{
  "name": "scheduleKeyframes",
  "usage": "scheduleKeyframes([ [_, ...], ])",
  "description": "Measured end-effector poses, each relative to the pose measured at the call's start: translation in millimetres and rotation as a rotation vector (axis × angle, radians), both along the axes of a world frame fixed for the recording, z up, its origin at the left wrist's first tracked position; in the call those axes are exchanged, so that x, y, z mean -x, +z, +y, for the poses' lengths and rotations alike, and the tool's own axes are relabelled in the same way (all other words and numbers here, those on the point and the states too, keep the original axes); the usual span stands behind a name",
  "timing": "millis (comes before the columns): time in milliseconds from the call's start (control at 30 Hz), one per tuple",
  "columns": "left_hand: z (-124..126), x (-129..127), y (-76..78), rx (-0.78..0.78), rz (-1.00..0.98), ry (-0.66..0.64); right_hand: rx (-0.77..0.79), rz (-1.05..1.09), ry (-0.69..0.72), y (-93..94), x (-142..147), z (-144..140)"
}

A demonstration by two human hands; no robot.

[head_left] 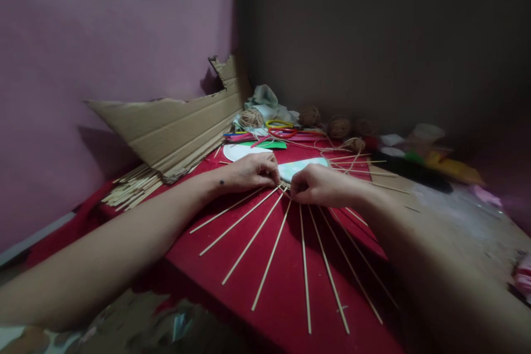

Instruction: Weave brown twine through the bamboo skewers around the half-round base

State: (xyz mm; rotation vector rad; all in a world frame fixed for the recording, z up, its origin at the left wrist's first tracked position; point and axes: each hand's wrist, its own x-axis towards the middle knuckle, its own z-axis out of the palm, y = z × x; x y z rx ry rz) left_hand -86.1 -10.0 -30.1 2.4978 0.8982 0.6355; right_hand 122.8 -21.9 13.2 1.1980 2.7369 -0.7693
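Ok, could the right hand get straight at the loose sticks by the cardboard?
Probably not: the left forearm stretches between the right hand and the loose sticks. Reaching over it might work, though the cardboard crowds their far side.

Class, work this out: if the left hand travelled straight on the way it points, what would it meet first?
Probably the right hand, just across a narrow gap; depth is unclear, so it might brush the edge of the pale patterned piece first.
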Motion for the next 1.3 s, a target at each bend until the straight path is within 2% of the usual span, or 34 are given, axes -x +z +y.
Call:
scheduleKeyframes([
  [133,-0.4,-1.3,1.1,0.012,0.017,0.012,0.074,0.051,0.006,-0.2,-1.2,0.7],
  [367,-1.4,-3.5,-1.1,0.040,-0.026,0.032,0.019,0.048,-0.002,-2.1,-0.3,0.3],
  [567,2.7,1.4,-0.4,0.172,-0.107,0.031,0.028,0.040,0.002,-0.8,-1.5,-0.8],
  [800,2.3,0.4,4.4,0.319,-0.140,0.096,-0.001,0.021,0.016,-4.3,-3.9,-1.1],
  [1067,4.2,7.0,4.4,0.400,-0.277,0.261,0.001,-0.004,0.009,2.1,-1.5,-6.5],
  [1167,3.3,3.5,4.0,0.370,-0.213,0.267,0.003,0.002,0.018,2.2,-2.5,-6.0],
  [1300,2.7,-3.1,0.8,0.237,-0.118,0.245,0.063,0.043,0.044,2.6,-3.3,-5.4],
])
